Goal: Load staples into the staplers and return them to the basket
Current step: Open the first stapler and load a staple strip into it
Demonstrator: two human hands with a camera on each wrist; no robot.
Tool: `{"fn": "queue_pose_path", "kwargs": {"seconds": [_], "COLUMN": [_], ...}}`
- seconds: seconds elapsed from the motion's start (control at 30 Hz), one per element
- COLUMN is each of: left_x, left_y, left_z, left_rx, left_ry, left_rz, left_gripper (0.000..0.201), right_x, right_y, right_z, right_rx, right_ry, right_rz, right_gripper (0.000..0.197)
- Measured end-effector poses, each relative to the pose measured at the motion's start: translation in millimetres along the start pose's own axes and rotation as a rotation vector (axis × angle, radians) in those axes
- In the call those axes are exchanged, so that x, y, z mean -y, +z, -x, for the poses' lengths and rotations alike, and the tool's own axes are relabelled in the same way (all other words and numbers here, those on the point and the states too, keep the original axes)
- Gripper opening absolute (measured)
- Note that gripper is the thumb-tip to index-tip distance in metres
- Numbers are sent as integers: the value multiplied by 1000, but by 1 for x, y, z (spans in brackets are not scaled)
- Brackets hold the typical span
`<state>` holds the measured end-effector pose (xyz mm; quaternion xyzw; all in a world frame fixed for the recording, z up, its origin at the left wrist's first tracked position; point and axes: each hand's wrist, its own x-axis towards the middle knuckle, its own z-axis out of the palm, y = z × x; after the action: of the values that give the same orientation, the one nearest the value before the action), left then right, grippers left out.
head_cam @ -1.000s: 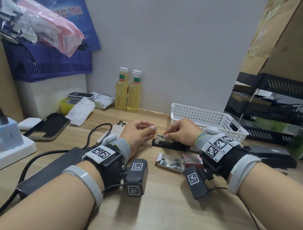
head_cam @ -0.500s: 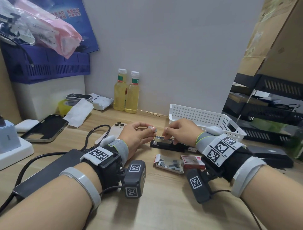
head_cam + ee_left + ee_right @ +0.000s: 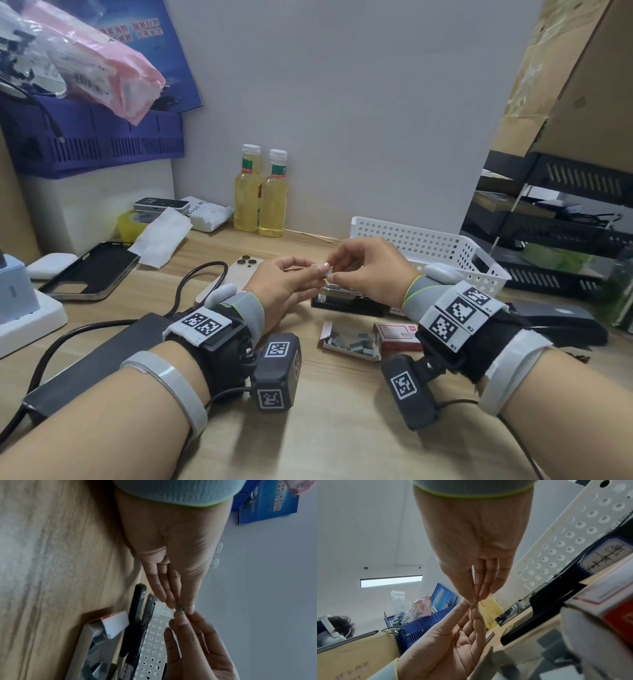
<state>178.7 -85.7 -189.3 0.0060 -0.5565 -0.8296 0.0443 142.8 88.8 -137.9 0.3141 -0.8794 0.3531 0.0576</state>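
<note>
Head view takes in the wooden worktop (image 3: 325, 428) first, running from the wall to the person's forearms. At its back right stands the white perforated basket (image 3: 442, 246), and just in front of that basket lies the black stapler (image 3: 346, 299), opened so its metal channel faces up. Nearer the person, between the two wrists, sits an open tray of staples (image 3: 349, 339) with grey strips lying loose in it, and touching its right side a small red and white staple box (image 3: 397, 337). Farther back on the left are two bottles of yellow liquid (image 3: 260, 192) against the wall and a phone (image 3: 236, 274) lying camera side up.

Above the stapler the left hand (image 3: 284, 291) and the right hand (image 3: 366, 270) meet fingertip to fingertip. Between them is a short staple strip (image 3: 320, 268) (small and pale from above, greyish in the left wrist view (image 3: 180, 610)). The left thumb and forefinger are closed on it in a pinch, the other fingers lying straight alongside. The right thumb and fingers (image 3: 481, 595) are drawn together to a point at the same spot; it looks as though they pinch the strip too, though in the right wrist view the contact is too small and blurred to be sure. The strip is held clear of the stapler, not in its channel.
</note>
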Motion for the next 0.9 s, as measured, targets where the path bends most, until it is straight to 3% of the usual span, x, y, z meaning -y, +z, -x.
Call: {"fn": "queue_pose_path", "kwargs": {"seconds": [0.3, 0.5, 0.9], "left_x": [0, 1, 0], "left_y": [-2, -3, -2], "left_z": [-1, -2, 0], "left_rx": [28, 10, 15], "left_ry": [-8, -4, -9], "left_rz": [68, 85, 95], "left_gripper": [22, 25, 26], "right_x": [-4, -18, -20], "right_y": [-10, -17, -10], "right_z": [-2, -2, -7], "right_rx": [-26, 119, 131], "right_ry": [70, 207, 244], "right_rz": [67, 309, 318], "right_gripper": [4, 6, 8]}}
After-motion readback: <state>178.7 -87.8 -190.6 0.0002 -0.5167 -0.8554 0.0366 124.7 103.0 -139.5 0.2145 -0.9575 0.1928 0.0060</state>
